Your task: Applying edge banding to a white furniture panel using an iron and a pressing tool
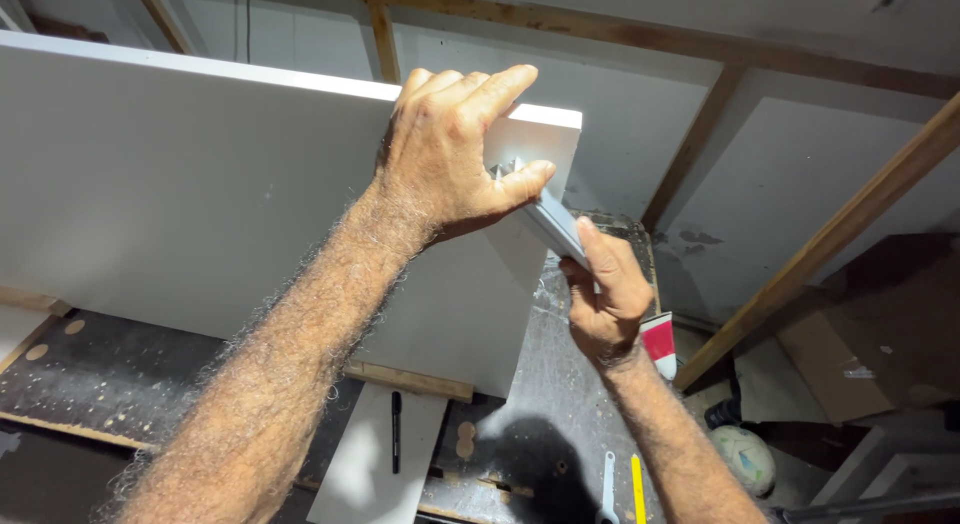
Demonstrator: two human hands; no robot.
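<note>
A black pen (396, 430), a white strip (372, 462) and a yellow tool (637, 489) lie on the dark surface (560, 384) near its front edge. A white panel (200, 184) stands on edge across the surface. The left hand (450, 149) grips the panel's top right corner. The right hand (605, 299), just beside it, is closed on a grey bar (553, 222) held against that corner.

Your view is lit by a strong light from near your head: it throws a glare patch on the white board (200, 174) by its right end, just past your left hand (450, 154). The hands cast a dark shadow on the bench (560, 384) below. The room's right side is dimmer. Focus is sharp throughout, with slight wide-angle stretch at the edges.
</note>
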